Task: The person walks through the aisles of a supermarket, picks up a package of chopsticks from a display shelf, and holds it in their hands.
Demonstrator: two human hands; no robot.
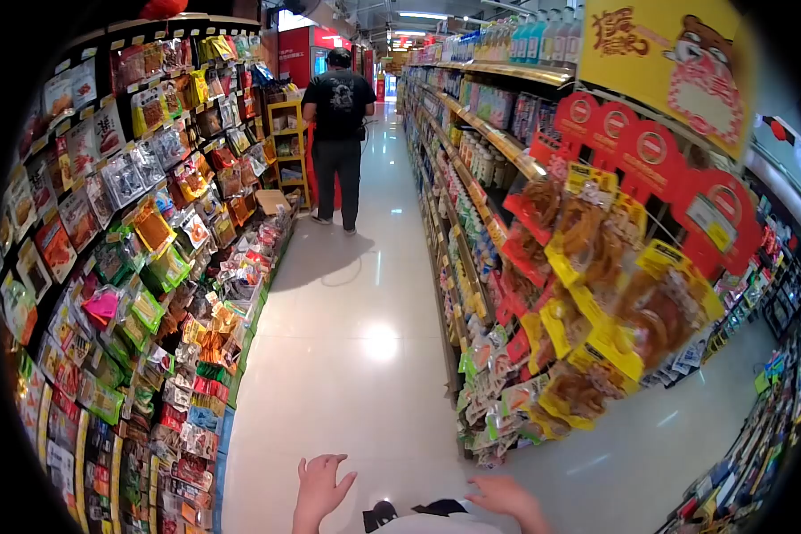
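Observation:
My left hand [322, 485] is low in the head view, held over the pale floor tiles with thumb and fingers apart and nothing in it. To its right, my right hand [504, 497] reaches inward with loosely stretched fingers, also holding nothing. Neither hand touches a product. Nearest to the right hand are hanging packs of snacks [577, 396] in yellow and clear wrapping at the end of the shelf. Closest to the left hand is the lower part of a rack of small snack packets [196, 440].
A tall wall of bagged snacks [156, 160] lines the left side. Long shelves of bottles [521, 40] and other goods run along the right. Further down the aisle [356, 294], a person in dark clothes [338, 111] stands facing away, near a yellow rack [287, 147].

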